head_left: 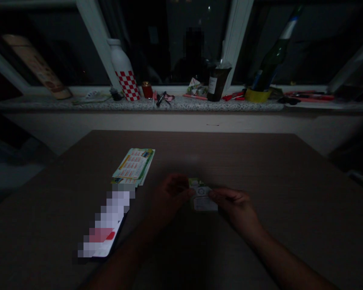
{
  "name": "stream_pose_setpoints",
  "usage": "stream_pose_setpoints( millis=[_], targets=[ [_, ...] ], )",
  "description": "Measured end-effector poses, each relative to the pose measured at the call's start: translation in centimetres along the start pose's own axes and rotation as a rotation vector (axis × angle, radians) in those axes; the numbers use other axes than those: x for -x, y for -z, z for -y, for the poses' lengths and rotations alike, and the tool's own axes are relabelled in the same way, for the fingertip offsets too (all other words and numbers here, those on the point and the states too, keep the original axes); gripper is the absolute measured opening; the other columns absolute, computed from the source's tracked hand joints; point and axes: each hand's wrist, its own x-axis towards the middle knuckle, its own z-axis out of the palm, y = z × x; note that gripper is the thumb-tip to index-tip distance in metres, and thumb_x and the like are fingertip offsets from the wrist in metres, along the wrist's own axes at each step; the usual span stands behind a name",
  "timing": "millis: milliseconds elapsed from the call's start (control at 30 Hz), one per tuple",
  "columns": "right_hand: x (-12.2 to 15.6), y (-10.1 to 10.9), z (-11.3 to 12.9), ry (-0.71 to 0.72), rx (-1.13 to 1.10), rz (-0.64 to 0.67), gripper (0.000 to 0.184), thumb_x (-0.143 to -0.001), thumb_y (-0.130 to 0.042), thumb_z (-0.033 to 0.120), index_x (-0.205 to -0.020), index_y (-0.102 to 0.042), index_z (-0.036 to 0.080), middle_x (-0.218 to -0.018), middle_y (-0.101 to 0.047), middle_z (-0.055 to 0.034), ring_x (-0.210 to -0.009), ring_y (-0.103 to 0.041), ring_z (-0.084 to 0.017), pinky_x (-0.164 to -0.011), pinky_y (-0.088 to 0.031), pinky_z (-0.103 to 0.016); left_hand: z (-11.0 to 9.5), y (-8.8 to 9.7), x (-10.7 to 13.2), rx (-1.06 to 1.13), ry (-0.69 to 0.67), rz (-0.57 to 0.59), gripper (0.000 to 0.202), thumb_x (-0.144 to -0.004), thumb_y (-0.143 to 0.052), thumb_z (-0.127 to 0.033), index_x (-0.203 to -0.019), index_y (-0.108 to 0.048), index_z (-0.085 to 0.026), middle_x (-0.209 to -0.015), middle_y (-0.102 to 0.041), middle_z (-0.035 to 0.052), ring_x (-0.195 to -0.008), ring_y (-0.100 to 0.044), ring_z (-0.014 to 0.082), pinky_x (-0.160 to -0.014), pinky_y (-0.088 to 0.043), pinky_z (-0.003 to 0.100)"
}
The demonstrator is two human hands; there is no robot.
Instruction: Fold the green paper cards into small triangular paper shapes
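In dim light, both my hands meet over a small white and green card at the middle of the dark wooden table. My left hand pinches the card's left edge with curled fingers. My right hand grips its right edge with thumb and fingertips. The card sits just above or on the table; I cannot tell which.
A green printed leaflet and a blurred white and red paper lie to the left of my hands. On the windowsill behind stand a red-checked white bottle, a dark cup, a green bottle and small clutter.
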Motion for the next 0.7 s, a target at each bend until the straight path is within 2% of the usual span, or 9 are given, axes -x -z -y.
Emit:
stream_pose_setpoints(
  millis=[67,133,233,333,367,433,500,567,700],
  targets=[
    [0.0,0.0,-0.5,-0.082,-0.107,0.005,0.019,-0.074,-0.075,0.038,-0.083,-0.078,0.022,-0.073,-0.075,-0.0034,-0.066,-0.067,-0.017,-0.064,-0.052,-0.029,1.0,-0.8,0.2,0.115,0.12,0.13,0.033,-0.069,-0.076,-0.026,-0.099,-0.063,-0.018,-0.093,-0.072,0.005,-0.085,-0.067,0.0201,-0.075,-0.054,0.032],
    [0.0,0.2,-0.9,-0.112,-0.143,0.03,0.022,-0.073,-0.076,0.039,-0.085,-0.078,0.021,-0.079,-0.076,-0.0048,-0.071,-0.069,-0.019,-0.069,-0.053,-0.031,1.6,-1.4,0.3,0.114,0.157,0.184,0.025,-0.075,-0.071,-0.028,-0.096,-0.065,-0.016,-0.091,-0.072,0.0058,-0.081,-0.068,0.0193,-0.074,-0.053,0.031],
    [-0.2,1.2,-1.1,-0.087,-0.116,0.021,0.025,-0.075,-0.074,0.039,-0.092,-0.076,0.021,-0.086,-0.077,-0.0068,-0.077,-0.071,-0.02,-0.073,-0.055,-0.033,1.5,-1.6,0.3,0.131,0.216,0.17,0.023,-0.074,-0.072,-0.027,-0.094,-0.066,-0.016,-0.09,-0.073,0.0053,-0.079,-0.068,0.0189,-0.071,-0.053,0.03],
    [-0.3,2.4,-1.1,0.1,0.072,-0.036,0.021,-0.081,-0.069,0.032,-0.099,-0.074,0.024,-0.089,-0.077,-0.0057,-0.08,-0.071,-0.02,-0.073,-0.056,-0.033,1.0,-1.5,0.3,0.224,0.289,0.126,0.026,-0.069,-0.075,-0.026,-0.091,-0.066,-0.014,-0.085,-0.073,0.0046,-0.074,-0.068,0.0183,-0.07,-0.054,0.031],
    [-0.3,2.7,-1.1,0.229,0.178,-0.007,0.019,-0.082,-0.067,0.027,-0.1,-0.074,0.025,-0.092,-0.076,-0.0057,-0.083,-0.071,-0.02,-0.075,-0.056,-0.033,0.9,-1.5,0.4,0.253,0.307,0.12,0.027,-0.068,-0.076,-0.025,-0.09,-0.066,-0.014,-0.084,-0.073,0.0044,-0.074,-0.068,0.0179,-0.07,-0.054,0.03],
    [-0.4,3.1,-1.0,0.472,0.367,0.137,0.022,-0.083,-0.065,0.017,-0.102,-0.073,0.026,-0.098,-0.074,-0.0062,-0.089,-0.069,-0.019,-0.077,-0.056,-0.032,0.7,-1.6,0.5,0.301,0.325,0.114,0.026,-0.067,-0.077,-0.023,-0.089,-0.067,-0.014,-0.082,-0.072,0.0035,-0.071,-0.067,0.0164,-0.069,-0.053,0.029],
    [-0.3,3.2,-0.8,0.662,0.469,0.227,0.028,-0.082,-0.063,0.011,-0.105,-0.072,0.025,-0.099,-0.072,-0.0068,-0.091,-0.068,-0.019,-0.077,-0.056,-0.031,0.7,-1.7,0.8,0.336,0.341,0.126,0.025,-0.066,-0.077,-0.021,-0.087,-0.067,-0.014,-0.079,-0.072,0.0024,-0.067,-0.066,0.0146,-0.066,-0.053,0.027],
    [-0.3,3.0,-0.7,0.744,0.494,0.231,0.03,-0.082,-0.063,0.009,-0.106,-0.072,0.024,-0.098,-0.072,-0.0072,-0.091,-0.068,-0.019,-0.076,-0.057,-0.03,0.8,-1.7,0.9,0.381,0.356,0.151,0.026,-0.065,-0.078,-0.02,-0.087,-0.067,-0.014,-0.076,-0.071,0.0014,-0.065,-0.065,0.0138,-0.064,-0.052,0.026],
    [0.1,2.7,-0.5,0.699,0.461,0.193,0.025,-0.082,-0.063,0.01,-0.1,-0.073,0.024,-0.094,-0.073,-0.0063,-0.085,-0.07,-0.018,-0.07,-0.058,-0.027,0.9,-1.6,0.9,0.481,0.393,0.158,0.025,-0.066,-0.077,-0.024,-0.087,-0.068,-0.015,-0.077,-0.071,0.0019,-0.067,-0.066,0.0154,-0.068,-0.053,0.029]
  ],
)
